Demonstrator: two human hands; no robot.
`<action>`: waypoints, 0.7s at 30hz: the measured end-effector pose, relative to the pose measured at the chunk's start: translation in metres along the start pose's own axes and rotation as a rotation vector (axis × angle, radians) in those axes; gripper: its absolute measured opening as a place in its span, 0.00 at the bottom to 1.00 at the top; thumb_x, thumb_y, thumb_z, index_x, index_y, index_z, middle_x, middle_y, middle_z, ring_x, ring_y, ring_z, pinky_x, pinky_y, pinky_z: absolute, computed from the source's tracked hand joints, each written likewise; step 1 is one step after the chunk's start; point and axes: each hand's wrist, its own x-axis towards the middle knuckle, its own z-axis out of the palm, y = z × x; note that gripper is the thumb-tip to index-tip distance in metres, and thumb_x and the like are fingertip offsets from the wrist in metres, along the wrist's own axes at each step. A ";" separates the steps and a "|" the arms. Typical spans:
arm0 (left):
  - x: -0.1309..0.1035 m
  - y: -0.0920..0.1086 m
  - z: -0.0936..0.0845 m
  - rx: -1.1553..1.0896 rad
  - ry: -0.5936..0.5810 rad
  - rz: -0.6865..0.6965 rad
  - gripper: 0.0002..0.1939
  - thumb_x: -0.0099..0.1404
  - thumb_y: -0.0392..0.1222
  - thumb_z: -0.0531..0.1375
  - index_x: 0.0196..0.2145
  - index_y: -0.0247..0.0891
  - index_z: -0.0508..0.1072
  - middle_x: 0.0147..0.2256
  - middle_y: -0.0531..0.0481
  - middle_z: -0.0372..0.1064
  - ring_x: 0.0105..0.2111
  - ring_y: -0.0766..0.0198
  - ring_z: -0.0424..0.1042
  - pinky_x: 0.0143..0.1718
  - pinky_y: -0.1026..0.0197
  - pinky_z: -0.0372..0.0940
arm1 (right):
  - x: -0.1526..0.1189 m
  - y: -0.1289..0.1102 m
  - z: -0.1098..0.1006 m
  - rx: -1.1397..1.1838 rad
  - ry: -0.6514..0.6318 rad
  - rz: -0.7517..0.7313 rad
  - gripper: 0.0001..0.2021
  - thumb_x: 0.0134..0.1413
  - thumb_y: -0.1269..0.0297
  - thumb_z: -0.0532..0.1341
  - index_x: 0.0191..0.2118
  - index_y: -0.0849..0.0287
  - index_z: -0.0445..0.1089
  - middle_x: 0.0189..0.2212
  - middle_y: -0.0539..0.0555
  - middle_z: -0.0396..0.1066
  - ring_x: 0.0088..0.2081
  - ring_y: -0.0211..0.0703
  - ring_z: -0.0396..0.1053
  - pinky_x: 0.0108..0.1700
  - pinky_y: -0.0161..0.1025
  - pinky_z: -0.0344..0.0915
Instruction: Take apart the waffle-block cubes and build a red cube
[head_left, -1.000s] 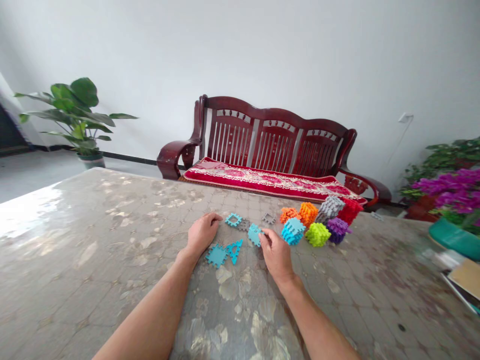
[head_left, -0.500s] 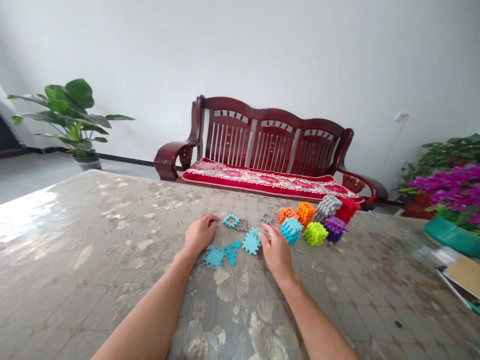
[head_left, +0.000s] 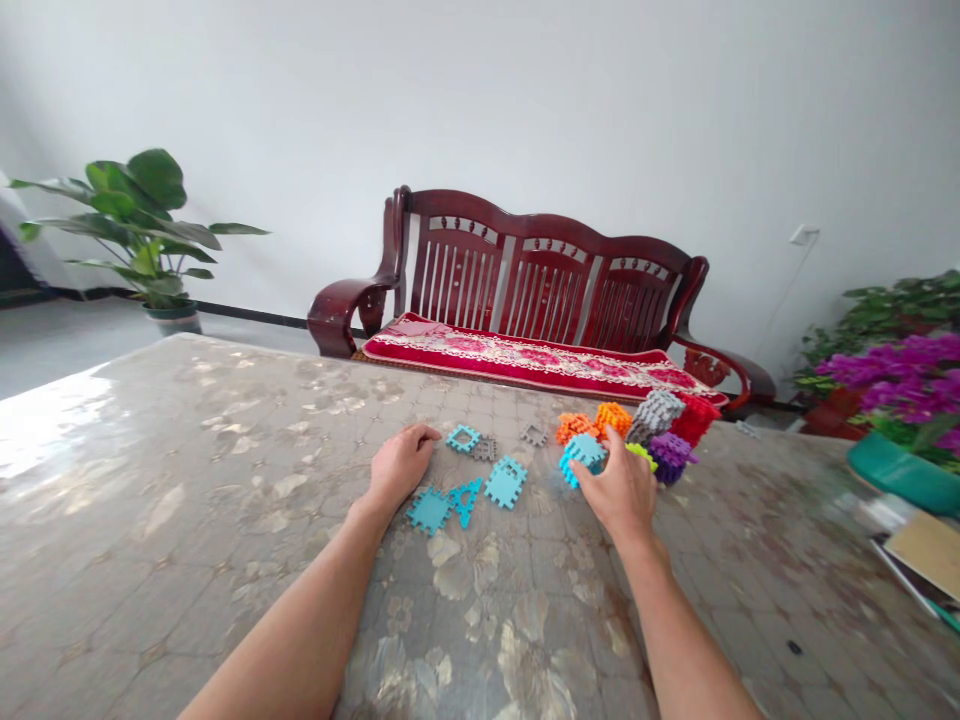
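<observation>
My right hand [head_left: 621, 487] is at the blue stack [head_left: 582, 458], thumb and fingers apart around its right side, partly covering the lime green stack [head_left: 642, 457]. Resting on the table, my left hand [head_left: 403, 461] lies left of a blue frame piece [head_left: 463, 438], its fingers curled; what they hold, if anything, is hidden. Between the hands lie grey pieces [head_left: 485, 448], a light blue piece [head_left: 505, 483], a blue triangle [head_left: 465, 502] and a blue square [head_left: 430, 511]. Behind are orange [head_left: 613, 418], grey [head_left: 657, 416], red [head_left: 695, 418] and purple stacks [head_left: 671, 457].
The patterned table [head_left: 225, 480] spans the foreground. A teal flower pot [head_left: 904, 470] and a cardboard-coloured item [head_left: 926, 548] sit at the right. Beyond the table is a wooden bench [head_left: 540, 290]; a potted plant [head_left: 154, 235] stands at the back left.
My right hand has moved right, from beside the light blue piece to the blue stack, and its fingers have spread. My left hand has stayed in place.
</observation>
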 end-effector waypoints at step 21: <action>-0.001 0.002 -0.003 0.000 -0.005 -0.015 0.16 0.64 0.40 0.51 0.42 0.46 0.77 0.46 0.53 0.76 0.45 0.59 0.73 0.43 0.63 0.65 | 0.002 0.010 0.015 0.313 0.126 0.040 0.33 0.47 0.47 0.61 0.55 0.64 0.67 0.42 0.62 0.77 0.44 0.56 0.68 0.47 0.46 0.59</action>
